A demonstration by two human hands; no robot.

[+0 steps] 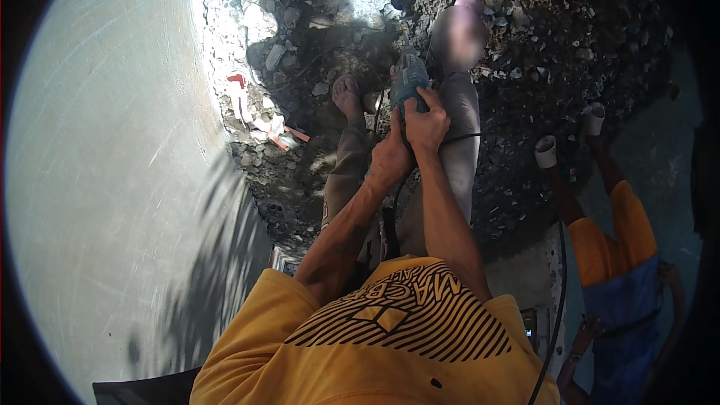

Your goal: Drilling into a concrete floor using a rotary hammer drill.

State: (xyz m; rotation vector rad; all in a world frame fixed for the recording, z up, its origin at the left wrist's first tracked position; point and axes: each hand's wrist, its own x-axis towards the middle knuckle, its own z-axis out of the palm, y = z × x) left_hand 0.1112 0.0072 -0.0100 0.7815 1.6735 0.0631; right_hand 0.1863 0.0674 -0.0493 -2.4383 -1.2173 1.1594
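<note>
Both my hands are closed round a teal corded power tool (409, 79) in front of me. My right hand (427, 121) grips it from the right side, just behind its body. Further back and to the left, my left hand (391, 156) wraps its rear part. A black cable (397, 199) trails from the tool toward me. The tool's far end points away from me over broken rubble (322, 45); what it touches there I cannot make out. My bare left foot (346, 96) stands on the rubble, and the right foot area (459, 37) is blurred.
A pale wall (112, 120) rises along the left. Red and white scraps (259, 116) lie at its base. At the right a person in orange shorts (611, 236) and a blue top stands close by. Another black cable (559, 300) runs between us.
</note>
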